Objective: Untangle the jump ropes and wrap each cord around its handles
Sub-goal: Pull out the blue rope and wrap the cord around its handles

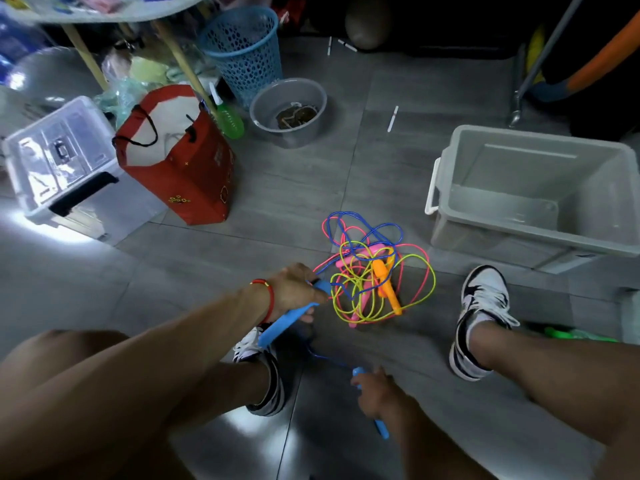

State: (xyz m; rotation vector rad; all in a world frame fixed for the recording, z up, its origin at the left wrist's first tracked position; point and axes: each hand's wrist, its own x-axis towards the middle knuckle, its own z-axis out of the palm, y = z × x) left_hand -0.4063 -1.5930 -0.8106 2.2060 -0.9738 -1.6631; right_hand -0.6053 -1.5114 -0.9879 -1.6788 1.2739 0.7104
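A tangle of jump ropes (pixel 372 271) lies on the grey floor between my feet: blue, pink and yellow-green cords looped over each other, with orange handles (pixel 386 284) and pink handles (pixel 356 261) inside the pile. My left hand (pixel 296 289) grips a blue handle (pixel 282 323) at the pile's left edge. My right hand (pixel 377 396) holds the second blue handle (pixel 381 427) lower down, near my right leg. A blue cord (pixel 325 356) runs along the floor between the two handles.
A grey plastic bin (pixel 533 199) stands to the right of the pile. A red bag (pixel 180 157), a clear lidded box (pixel 65 161), a blue basket (pixel 246 50) and a grey bowl (pixel 289 112) sit at the left and back. My shoes (pixel 481 317) flank the ropes.
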